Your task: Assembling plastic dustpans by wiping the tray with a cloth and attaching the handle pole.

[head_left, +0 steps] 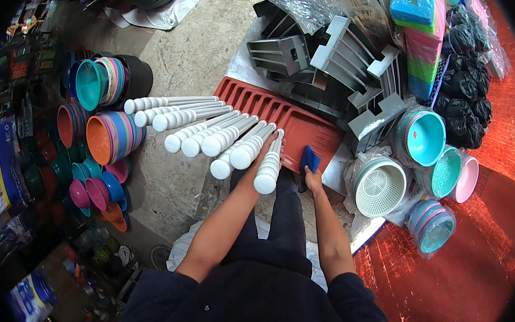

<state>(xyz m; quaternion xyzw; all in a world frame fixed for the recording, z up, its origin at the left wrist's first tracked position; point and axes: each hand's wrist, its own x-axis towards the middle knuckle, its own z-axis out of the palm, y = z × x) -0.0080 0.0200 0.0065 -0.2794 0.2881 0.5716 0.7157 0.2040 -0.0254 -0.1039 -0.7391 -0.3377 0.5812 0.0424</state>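
Note:
Several white turned plastic legs [215, 141], ribbed and knob-ended, fan out from a reddish-brown slotted plastic tray [314, 133] in front of me. My left hand [272, 143] is closed around the narrow part of the rightmost white leg [267, 173]; that leg and its neighbour hide part of the fingers. A folded dark-blue cloth [310, 158] is gripped in my right hand [313, 180], close to the tray's near right edge. The legs' thin ends lie by the tray's slots, but I cannot tell whether they are fixed there.
Grey plastic racks [345, 50] are heaped beyond the tray. Wrapped basins [424, 138] and a pale colander [380, 189] stand at the right, before black bags [466, 86]. Stacked colourful tubs [111, 137] line the left over a concrete floor [184, 52]. Red sheeting [443, 266] covers the right.

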